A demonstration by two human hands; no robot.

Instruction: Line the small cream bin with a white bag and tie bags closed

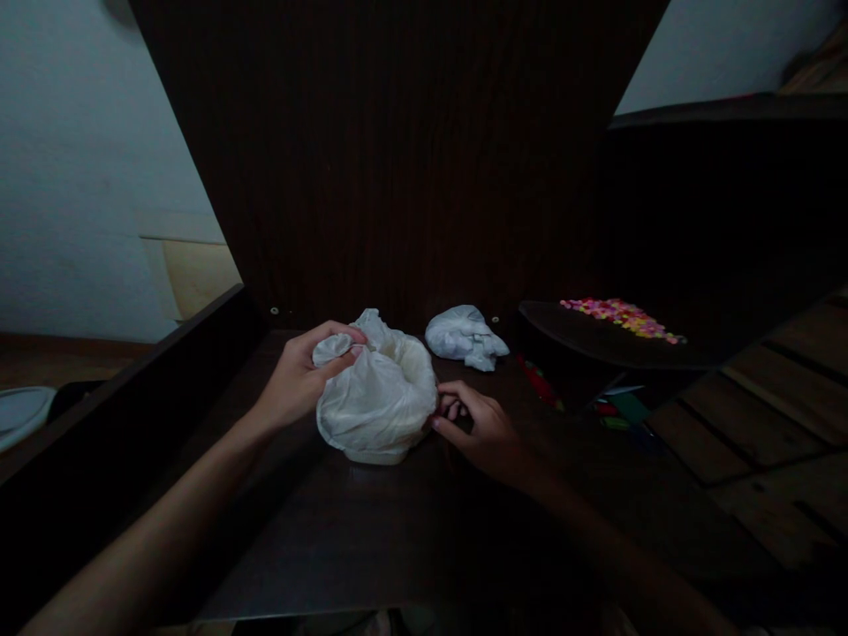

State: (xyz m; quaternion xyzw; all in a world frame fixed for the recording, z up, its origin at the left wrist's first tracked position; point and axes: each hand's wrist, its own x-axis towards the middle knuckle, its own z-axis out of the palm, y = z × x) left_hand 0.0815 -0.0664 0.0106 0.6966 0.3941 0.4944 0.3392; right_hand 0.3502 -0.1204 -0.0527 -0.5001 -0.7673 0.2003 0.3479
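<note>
A white plastic bag (377, 397) is draped over a pale tub (376, 458), whose base shows below it on the dark wooden surface. At the bag's upper left, my left hand (305, 371) pinches a bunched fold between thumb and fingers. On the other side, my right hand (480, 433) has its thumb and fingertips at the bag's right edge, fingers curled. Whether those fingertips grip the plastic or only touch it is hard to see in the dim light. Most of the tub is hidden under the bag.
Behind the tub lies a crumpled white bag (467, 336). A dark raised shelf (570, 340) at the right bears a pile of small pink and yellow pieces (623, 318). Below it are a red item (540, 384) and a green one (628, 408). A dark ledge (119, 389) borders the left side.
</note>
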